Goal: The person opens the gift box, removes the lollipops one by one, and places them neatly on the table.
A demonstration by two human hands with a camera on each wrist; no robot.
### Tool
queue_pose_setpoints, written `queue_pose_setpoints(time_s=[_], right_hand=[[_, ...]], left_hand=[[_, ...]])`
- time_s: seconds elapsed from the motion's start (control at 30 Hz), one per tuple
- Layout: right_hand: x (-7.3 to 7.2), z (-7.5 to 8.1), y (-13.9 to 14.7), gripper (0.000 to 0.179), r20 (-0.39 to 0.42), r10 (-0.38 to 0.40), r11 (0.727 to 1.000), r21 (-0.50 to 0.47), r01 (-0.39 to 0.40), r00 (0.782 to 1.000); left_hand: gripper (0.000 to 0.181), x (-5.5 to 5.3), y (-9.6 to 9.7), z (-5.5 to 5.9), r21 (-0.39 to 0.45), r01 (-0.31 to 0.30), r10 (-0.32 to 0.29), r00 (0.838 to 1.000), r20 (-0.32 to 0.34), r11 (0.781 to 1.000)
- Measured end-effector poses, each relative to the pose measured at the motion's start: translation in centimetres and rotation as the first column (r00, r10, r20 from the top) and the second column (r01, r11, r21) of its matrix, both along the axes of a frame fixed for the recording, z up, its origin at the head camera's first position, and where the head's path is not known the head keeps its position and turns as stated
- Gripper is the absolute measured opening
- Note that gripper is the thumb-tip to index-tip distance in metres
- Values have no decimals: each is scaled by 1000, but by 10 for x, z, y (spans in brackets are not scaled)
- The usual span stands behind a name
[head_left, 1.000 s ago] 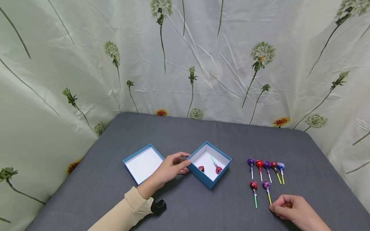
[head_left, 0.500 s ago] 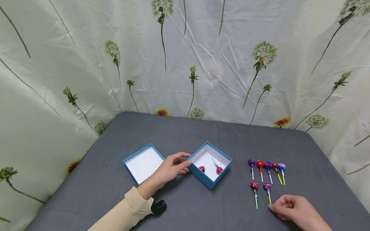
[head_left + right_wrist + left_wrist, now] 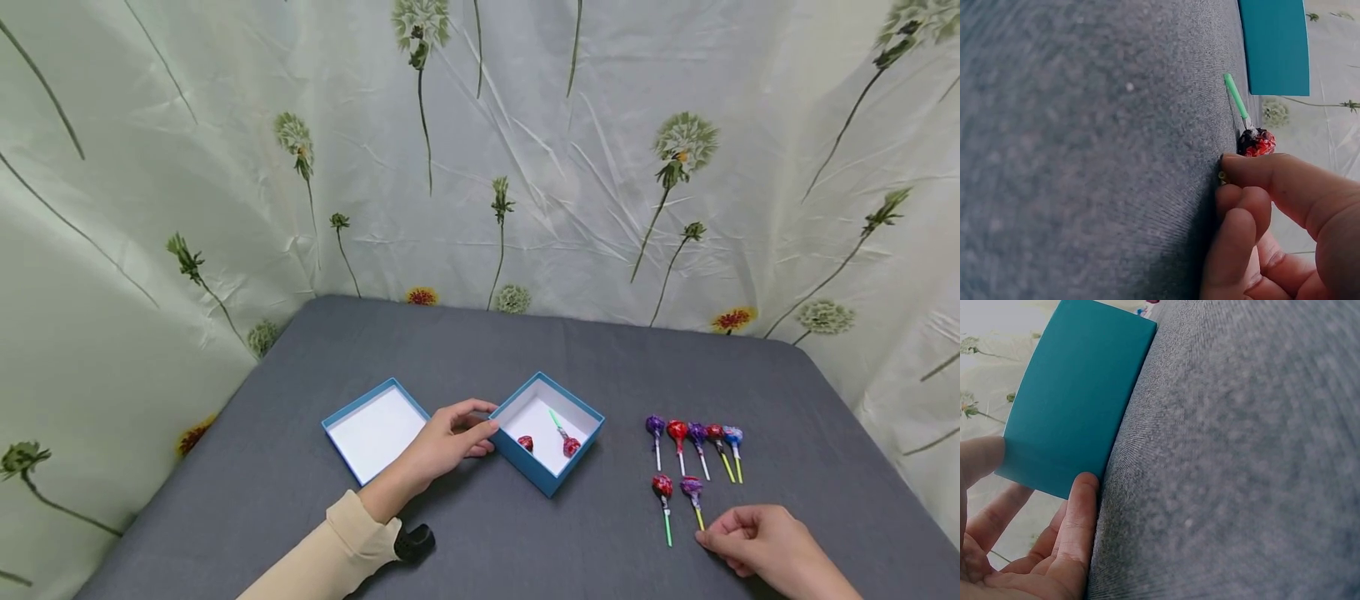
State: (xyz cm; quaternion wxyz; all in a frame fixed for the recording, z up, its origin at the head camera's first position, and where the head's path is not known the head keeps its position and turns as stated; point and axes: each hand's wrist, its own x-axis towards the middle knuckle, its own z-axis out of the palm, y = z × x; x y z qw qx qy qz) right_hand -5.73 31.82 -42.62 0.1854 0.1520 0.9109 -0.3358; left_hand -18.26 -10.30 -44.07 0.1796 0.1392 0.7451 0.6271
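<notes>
My left hand point(image 3: 444, 446) steadies the left corner of an open blue box point(image 3: 517, 457), its thumb and fingers on either side of that corner. Two red-wrapped lollipops lie inside the white interior; one lollipop point(image 3: 571, 446) shows a green stick. Down at the right, my right hand point(image 3: 765, 542) pinches the end of the yellow stick of a purple lollipop point(image 3: 692, 489) between thumb and index finger. In the right wrist view, only the tip of that stick shows at the fingertips. Beside it lies a red lollipop point(image 3: 662, 487) with a green stick.
Behind these two, a row of several lollipops point(image 3: 697, 435) in purple, red and blue wrappers lies on the grey cloth point(image 3: 600, 542). The shallow blue lid point(image 3: 375, 429), white inside, rests left of the box. A flower-print curtain point(image 3: 465, 150) hangs behind the table.
The head view shifts slightly. The purple lollipop's head sits a little closer to the red one beside it, with my right hand still at its stick. My left hand stays on the box.
</notes>
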Motion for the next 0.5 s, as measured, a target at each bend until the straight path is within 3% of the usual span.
queue_pose_setpoints(time_s=[0.5], right_hand=[[1,1,1,33,-31,63,998,31,-62,998]], left_hand=[[42,0,0,0,2,1,-1,1000,0,1000]])
